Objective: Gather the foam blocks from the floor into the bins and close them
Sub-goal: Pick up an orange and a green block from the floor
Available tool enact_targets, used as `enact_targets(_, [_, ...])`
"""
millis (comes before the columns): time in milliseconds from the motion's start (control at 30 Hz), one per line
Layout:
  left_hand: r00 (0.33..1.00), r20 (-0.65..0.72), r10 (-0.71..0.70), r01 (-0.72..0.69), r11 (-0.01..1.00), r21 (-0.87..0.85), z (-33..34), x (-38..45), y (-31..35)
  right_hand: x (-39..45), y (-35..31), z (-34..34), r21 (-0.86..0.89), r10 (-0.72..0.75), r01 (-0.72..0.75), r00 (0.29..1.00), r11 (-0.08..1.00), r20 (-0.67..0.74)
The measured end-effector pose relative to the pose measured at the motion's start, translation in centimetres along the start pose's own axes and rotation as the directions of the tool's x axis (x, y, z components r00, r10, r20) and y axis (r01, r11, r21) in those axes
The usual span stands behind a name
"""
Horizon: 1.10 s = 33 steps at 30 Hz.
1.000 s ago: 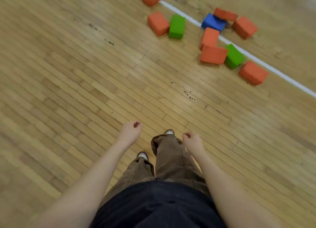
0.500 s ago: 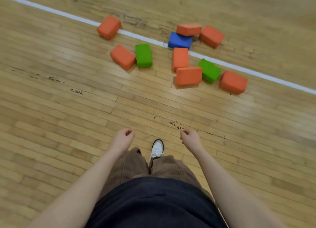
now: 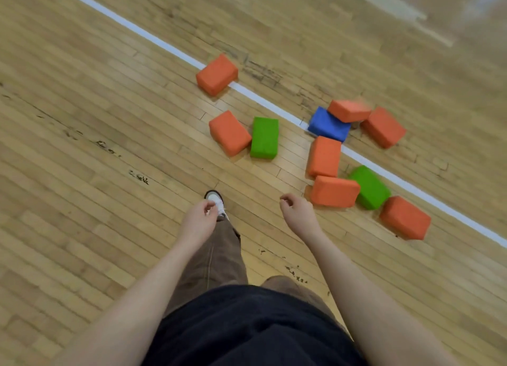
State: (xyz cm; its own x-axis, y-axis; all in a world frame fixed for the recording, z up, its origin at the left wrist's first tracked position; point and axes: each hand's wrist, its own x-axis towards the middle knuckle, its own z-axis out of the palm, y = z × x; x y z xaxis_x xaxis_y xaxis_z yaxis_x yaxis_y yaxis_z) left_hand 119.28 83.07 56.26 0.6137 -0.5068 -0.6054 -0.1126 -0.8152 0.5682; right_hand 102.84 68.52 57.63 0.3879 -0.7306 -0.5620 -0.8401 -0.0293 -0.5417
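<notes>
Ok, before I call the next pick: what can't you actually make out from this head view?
- Bins: none in view, so their place and lids are unknown.
- Blue block: partly covered by an orange block leaning on it.
- Far green block: near end hidden behind another orange block.
- Far-right blocks: edges smeared by motion blur.
- Left hand and right hand: loosely curled, backs to camera, palms hidden.
- Right foot: hidden by the trousers.
</notes>
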Motion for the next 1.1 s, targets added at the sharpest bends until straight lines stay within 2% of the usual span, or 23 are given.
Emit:
enact_targets(200, [0.959,0.023,0.284,-0.278,0.914,0.296,-6.9,13.5,8.8,12.1,-9.0,-2.1,-0.142,-0.127,0.117,0.989,0.983,-0.071])
enact_targets(333, [0.937,0.074,0.342,-0.339,0.834,0.436,-8.1,21.7,12.9,20.4,-12.6,-2.5,-0.216,-0.158,0.138,0.984,0.967,-0.079])
enact_targets(467, [0.923,0.122,0.365,-0.373,0.776,0.509,-6.2,31.0,13.4,30.0,-13.1,0.5,-0.283,-0.175,0.153,0.983,0.947,-0.053])
enact_targets(633, [0.944,0.128,0.303,-0.323,0.777,0.54,-0.5,43.5,10.1,42.9,-9.7,7.1,-0.352,-0.168,0.152,0.986,0.924,-0.015])
enact_targets(800, [0.951,0.145,0.273,-0.306,0.76,0.574,7.6,56.2,4.7,55.4,-3.1,14.4,-0.313,-0.093,0.099,0.995,0.944,0.036])
enact_targets(967, [0.937,0.179,0.301,-0.347,0.741,0.575,16.0,66.9,-0.8,65.1,4.0,21.7,-0.408,-0.147,0.136,0.989,0.903,0.005])
enact_targets(1100, [0.969,0.13,0.208,-0.243,0.753,0.612,20.9,71.9,-4.2,70.0,8.3,26.5,-0.477,-0.203,0.16,0.978,0.865,-0.041])
